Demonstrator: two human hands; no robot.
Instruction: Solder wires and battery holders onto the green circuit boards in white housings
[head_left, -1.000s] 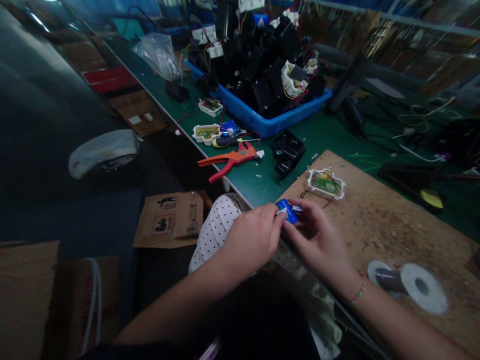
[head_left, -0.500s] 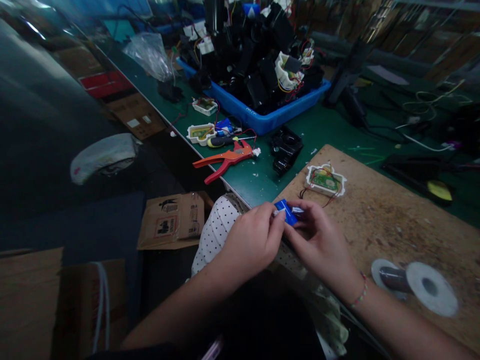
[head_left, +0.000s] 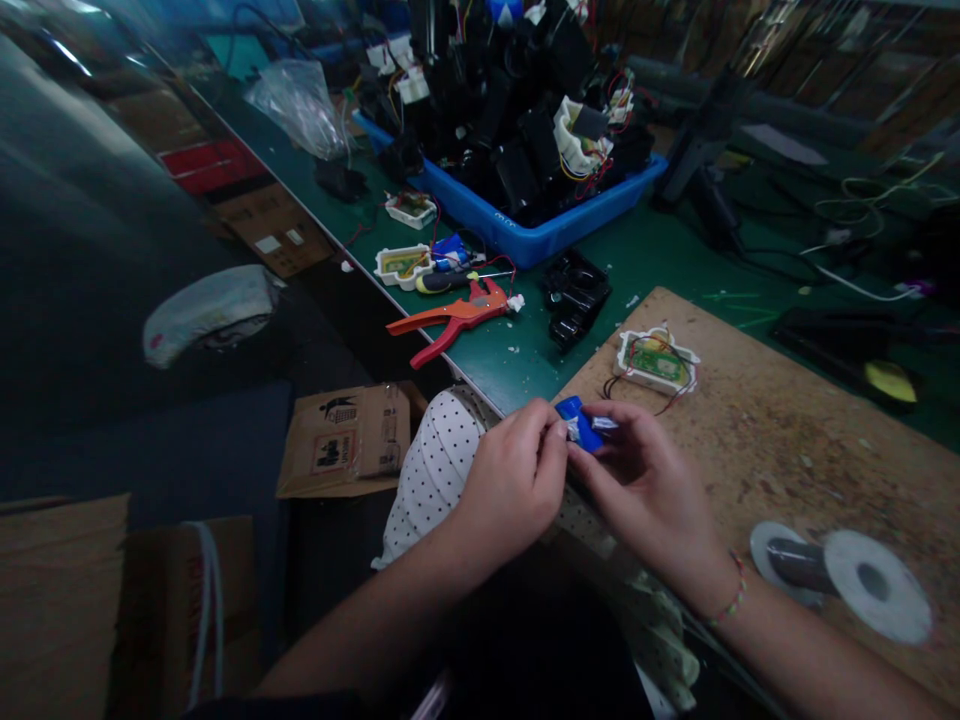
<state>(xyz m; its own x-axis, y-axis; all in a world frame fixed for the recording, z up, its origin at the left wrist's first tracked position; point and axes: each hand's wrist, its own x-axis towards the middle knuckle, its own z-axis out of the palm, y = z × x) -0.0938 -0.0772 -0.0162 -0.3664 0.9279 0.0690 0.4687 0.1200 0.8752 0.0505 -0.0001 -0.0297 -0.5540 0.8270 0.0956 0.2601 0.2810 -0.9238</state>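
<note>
A small blue battery pack with silvery-white patches is held over the near edge of the wooden board. My right hand grips its right side between thumb and fingers. The fingers of my left hand are pinched together at the pack's left side, against a whitish piece whose shape is too small to make out. Beyond my hands, a white casing with a green circuit board and red and black wires lies on the wooden board.
A blue tray heaped with black parts stands on the green table. Orange-red pliers, a screwdriver, another white casing and a black part lie before it. A wire spool is at the right.
The left fingertips have drawn slightly away from the blue pack's face, showing more of its silvery patch. The view has shifted a little; both hands keep their places near the pack.
</note>
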